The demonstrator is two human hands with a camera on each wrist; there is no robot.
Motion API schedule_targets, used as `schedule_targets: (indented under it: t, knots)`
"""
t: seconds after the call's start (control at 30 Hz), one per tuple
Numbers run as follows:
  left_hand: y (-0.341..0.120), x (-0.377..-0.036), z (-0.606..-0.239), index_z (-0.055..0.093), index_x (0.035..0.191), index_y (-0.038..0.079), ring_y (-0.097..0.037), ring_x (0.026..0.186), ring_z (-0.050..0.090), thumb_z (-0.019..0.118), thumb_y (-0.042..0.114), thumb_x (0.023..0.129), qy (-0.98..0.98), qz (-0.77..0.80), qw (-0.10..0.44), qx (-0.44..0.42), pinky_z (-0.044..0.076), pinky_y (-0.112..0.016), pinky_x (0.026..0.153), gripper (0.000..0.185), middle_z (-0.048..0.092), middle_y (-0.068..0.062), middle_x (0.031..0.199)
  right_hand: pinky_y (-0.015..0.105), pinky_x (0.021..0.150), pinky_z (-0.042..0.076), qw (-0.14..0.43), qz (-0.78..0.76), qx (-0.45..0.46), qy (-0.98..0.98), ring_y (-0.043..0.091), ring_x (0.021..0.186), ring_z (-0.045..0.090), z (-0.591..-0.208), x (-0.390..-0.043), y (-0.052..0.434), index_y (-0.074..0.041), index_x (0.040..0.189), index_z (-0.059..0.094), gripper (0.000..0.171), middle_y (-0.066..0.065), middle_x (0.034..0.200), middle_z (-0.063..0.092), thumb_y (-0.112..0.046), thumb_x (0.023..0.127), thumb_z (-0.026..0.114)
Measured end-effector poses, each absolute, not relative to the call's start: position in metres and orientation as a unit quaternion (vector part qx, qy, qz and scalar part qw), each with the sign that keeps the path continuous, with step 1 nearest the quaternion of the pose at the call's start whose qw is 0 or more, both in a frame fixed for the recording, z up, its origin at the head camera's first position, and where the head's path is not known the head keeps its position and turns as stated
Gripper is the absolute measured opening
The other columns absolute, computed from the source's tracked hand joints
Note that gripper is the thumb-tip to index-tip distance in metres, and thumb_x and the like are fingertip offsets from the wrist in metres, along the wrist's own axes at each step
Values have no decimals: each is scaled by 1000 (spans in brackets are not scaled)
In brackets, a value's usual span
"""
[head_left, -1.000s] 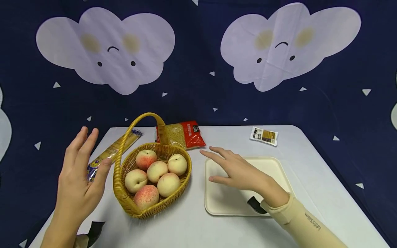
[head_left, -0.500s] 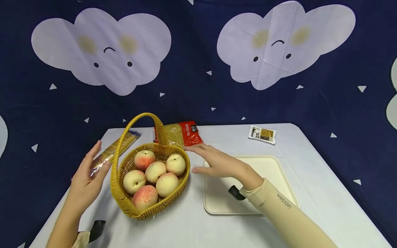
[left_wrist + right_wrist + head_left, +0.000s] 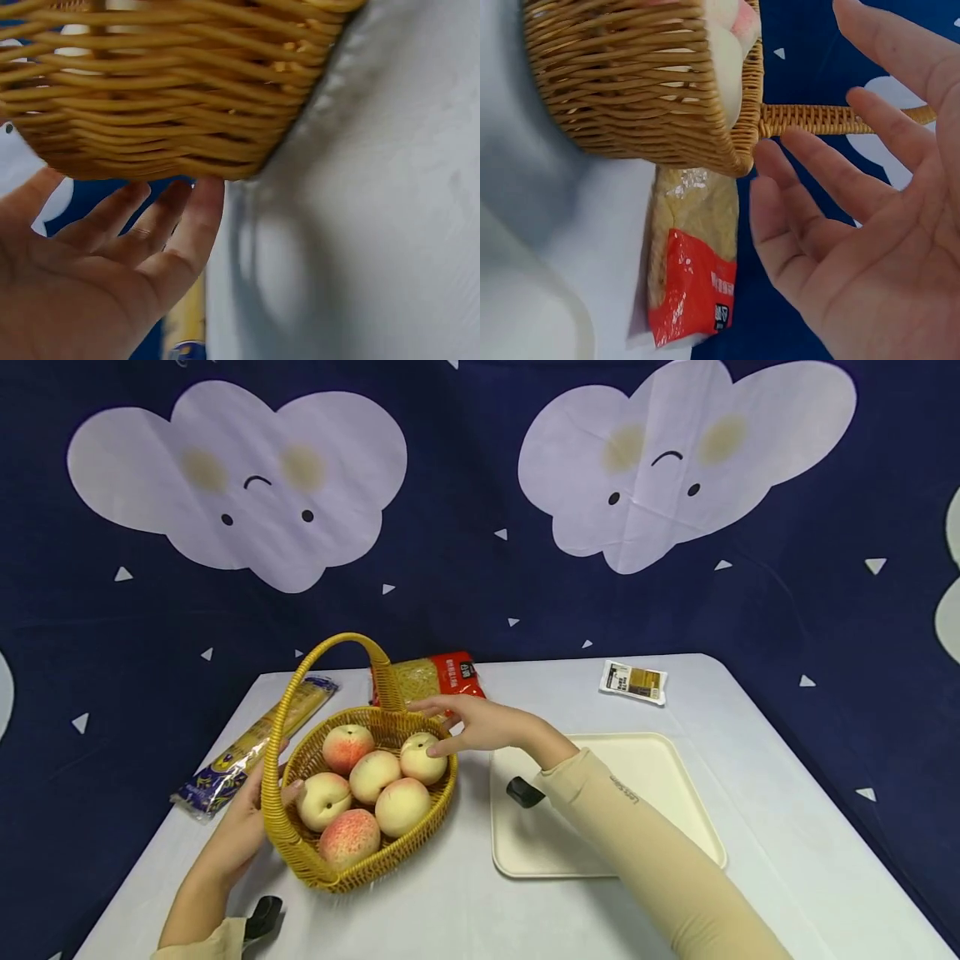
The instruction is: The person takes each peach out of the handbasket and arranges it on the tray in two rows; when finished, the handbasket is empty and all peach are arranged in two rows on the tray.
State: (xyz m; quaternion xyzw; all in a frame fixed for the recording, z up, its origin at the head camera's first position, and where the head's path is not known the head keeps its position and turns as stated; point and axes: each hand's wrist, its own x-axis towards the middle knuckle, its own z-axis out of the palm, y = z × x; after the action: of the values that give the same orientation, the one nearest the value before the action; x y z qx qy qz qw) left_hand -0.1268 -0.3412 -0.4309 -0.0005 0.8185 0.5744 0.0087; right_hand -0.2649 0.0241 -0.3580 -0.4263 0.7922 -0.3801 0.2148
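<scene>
The head view looks forward and down from above the near edge of a white table (image 3: 465,918), taking in the whole tabletop and a dark backdrop behind. The left wrist view sits low and very close — it looks past the left hand (image 3: 90,285) at the wicker basket (image 3: 172,82) wall. The right wrist view, equally near, faces the right hand (image 3: 870,217) and the basket's rim. All three views share the basket.

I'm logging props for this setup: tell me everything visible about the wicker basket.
The wicker basket is golden-yellow woven cane, oval, with one arched handle, standing upright on the white table. It holds five peaches. The left hand touches its outer wall; the right hand hovers above its far rim.
</scene>
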Motion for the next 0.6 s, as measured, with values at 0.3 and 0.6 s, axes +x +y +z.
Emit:
schedule_targets:
  t: [0.3, 0.6]
  knots:
    - [-343, -132, -445, 16, 173, 38, -31, 152, 26, 57, 24, 112, 772, 635, 30, -17, 44, -12, 93, 75, -9, -10, 181, 43, 125, 41, 293, -304, -419, 804, 32, 154, 47, -345, -283, -4, -17, 164, 45, 74, 10, 170, 45, -26, 99, 79]
    - [-350, -125, -455, 11, 175, 21, 15, 125, 46, 50, 24, 115, 740, 671, 40, 1, 48, -12, 96, 71, 17, -16, 173, 43, 126, 39, 327, -193, -401, 834, 27, 157, 43, -340, -286, -24, -18, 158, 55, 69, 6, 165, 51, -13, 95, 81]
